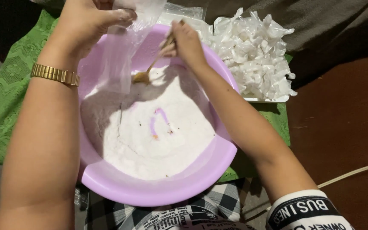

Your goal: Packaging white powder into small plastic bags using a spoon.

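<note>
Green patterned cloth (1,106) at left, left hand (88,23) pinching clear plastic bag (122,53) over lilac basin (158,191) of white powder (158,136), right hand (186,42) fingers closed around spoon (148,73) in powder, tray (267,100) of tied white packets (252,51) at right.

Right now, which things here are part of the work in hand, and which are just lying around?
In use:
left hand holding a clear plastic bag
right hand holding a spoon
lilac basin of white powder

Lying about:
tray of tied white packets
green cloth
pale cord
</note>
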